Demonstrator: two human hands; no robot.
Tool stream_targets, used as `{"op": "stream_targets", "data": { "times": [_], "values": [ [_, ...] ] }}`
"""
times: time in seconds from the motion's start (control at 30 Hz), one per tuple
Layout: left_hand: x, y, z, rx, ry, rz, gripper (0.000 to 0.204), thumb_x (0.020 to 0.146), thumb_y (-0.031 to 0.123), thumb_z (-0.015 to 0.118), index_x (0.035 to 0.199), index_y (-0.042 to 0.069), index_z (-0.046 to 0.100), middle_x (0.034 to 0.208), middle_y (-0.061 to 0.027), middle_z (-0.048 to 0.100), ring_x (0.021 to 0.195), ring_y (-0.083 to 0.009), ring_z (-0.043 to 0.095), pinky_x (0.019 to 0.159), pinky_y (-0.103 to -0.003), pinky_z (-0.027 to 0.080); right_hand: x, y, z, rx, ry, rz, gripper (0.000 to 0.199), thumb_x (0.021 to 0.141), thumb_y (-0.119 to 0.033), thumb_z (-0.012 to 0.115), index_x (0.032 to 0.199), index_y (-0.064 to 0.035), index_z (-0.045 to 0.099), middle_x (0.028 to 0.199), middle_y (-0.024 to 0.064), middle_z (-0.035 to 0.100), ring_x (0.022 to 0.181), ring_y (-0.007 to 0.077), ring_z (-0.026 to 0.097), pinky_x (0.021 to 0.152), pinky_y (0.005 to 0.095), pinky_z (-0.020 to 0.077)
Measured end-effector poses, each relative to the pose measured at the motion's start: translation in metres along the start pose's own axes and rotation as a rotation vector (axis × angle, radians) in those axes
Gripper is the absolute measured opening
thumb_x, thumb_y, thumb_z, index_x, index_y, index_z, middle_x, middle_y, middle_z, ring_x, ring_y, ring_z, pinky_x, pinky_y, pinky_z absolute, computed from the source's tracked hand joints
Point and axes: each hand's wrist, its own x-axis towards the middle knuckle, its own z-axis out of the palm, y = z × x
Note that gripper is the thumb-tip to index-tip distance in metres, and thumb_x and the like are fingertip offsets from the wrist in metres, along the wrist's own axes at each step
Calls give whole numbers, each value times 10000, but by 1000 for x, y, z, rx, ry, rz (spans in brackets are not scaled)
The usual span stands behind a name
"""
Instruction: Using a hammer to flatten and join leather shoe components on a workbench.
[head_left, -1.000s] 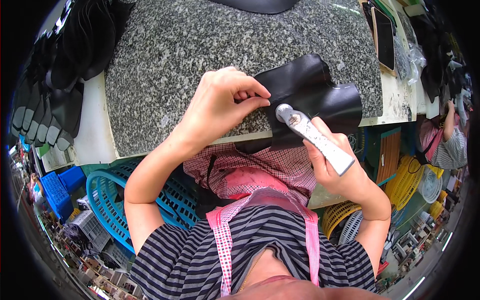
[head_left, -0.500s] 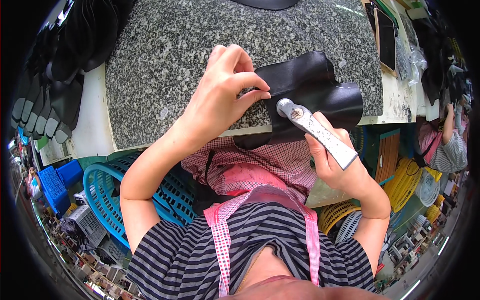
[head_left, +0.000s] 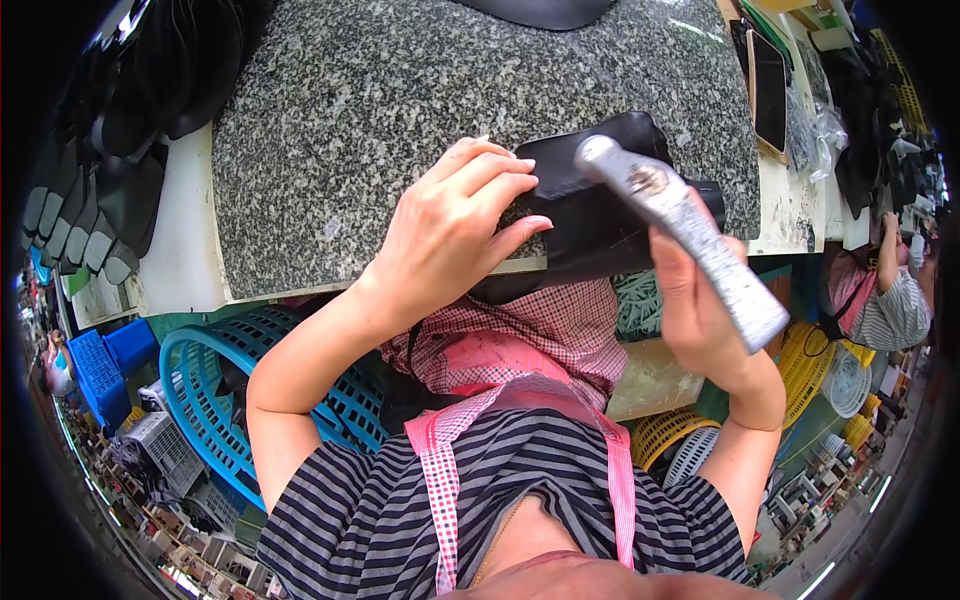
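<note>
A black leather piece (head_left: 590,215) lies at the near edge of the speckled stone slab (head_left: 380,140), and its near part hangs over that edge. My left hand (head_left: 445,215) rests at the leather's left edge, fingertips on it, with the thumb spread away from the fingers. My right hand (head_left: 700,320) grips a hammer (head_left: 690,225) with a worn silver head. The hammer is raised over the leather's right half and partly covers it. Its handle is mostly hidden inside my fist.
Black shoe-sole-like pieces (head_left: 110,220) are piled at the left, and another black piece (head_left: 540,10) lies at the far edge. At the right is a phone (head_left: 767,90). A blue basket (head_left: 215,400) stands below left; yellow baskets (head_left: 812,370) stand below right. Another person (head_left: 890,295) is further right.
My right hand has lifted the hammer off the leather, up and to the right. My left hand has gone from a pinch at the leather's edge to spread fingers, slightly lower.
</note>
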Motion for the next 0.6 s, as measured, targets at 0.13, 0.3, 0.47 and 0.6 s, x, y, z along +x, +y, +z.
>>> {"op": "stream_targets", "data": {
  "times": [0.13, 0.3, 0.47, 0.6],
  "values": [
    [6, 3, 0, -90, -8, -80, 498, 748, 149, 812, 1158, 12, 566, 1055, -117, 666, 1020, -298, 628, 880, -386, 523, 10, 10, 14, 54, -214, 290, 167, 950, -26, 571, 1093, 59, 581, 731, 165, 513, 520, 281, 500, 523, 329, 406],
    [4, 3, 3, -148, 28, -117, 706, 704, 147, 862, 1270, 26, 458, 1079, -122, 669, 1031, -307, 640, 897, -394, 515, -1, 5, 9, -152, -12, -72, 318, 874, 13, 580, 1192, 23, 583, 917, 192, 608, 765, 361, 625, 683, 416, 490],
    [-1, -3, 5, -159, 79, -136, 731, 676, 171, 872, 1246, 14, 442, 1051, -130, 646, 1026, -328, 629, 854, -399, 527, 22, 6, 18, 81, -241, 159, 72, 917, 10, 567, 908, 44, 504, 751, 171, 474, 578, 316, 516, 555, 353, 401],
    [3, 3, 6, -193, 85, -147, 781, 650, 193, 893, 1253, 17, 429, 1046, -127, 644, 1017, -325, 633, 852, -397, 531, 7, 7, 29, -18, -41, -177, 51, 915, 16, 567, 931, 57, 543, 770, 170, 475, 576, 304, 524, 558, 359, 418]
  ]
}}
